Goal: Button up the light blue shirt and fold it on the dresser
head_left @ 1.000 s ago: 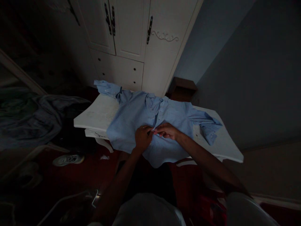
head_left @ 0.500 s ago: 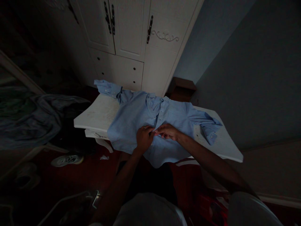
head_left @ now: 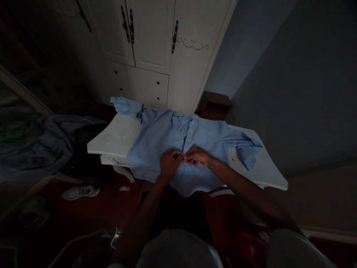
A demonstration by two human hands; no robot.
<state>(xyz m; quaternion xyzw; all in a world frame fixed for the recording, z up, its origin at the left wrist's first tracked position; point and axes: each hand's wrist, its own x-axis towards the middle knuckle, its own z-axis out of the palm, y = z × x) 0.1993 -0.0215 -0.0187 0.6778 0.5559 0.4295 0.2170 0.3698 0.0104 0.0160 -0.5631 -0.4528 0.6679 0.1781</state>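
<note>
A light blue button-up shirt (head_left: 156,137) lies spread face up across a white table (head_left: 111,139), its collar toward the cabinet and its hem over the near edge. At the front placket, my left hand (head_left: 169,163) pinches the fabric between thumb and fingers. My right hand (head_left: 197,156) meets it from the other side, its fingertips closed on the placket edge. The fingertips of both hands nearly touch, and whatever button lies between them is hidden. Above the hands, the placket hangs partly apart near the collar.
Behind the table stands a white cabinet (head_left: 150,48) with dark handles. A small brown shelf unit (head_left: 216,100) is by the wall. Draped grey clothing (head_left: 55,137) hangs at left. On the red floor lie a shoe (head_left: 80,192) and a crumpled white scrap (head_left: 124,188).
Both hands stay at the same spot on the placket, with only slight finger movement. The view has shifted a little.
</note>
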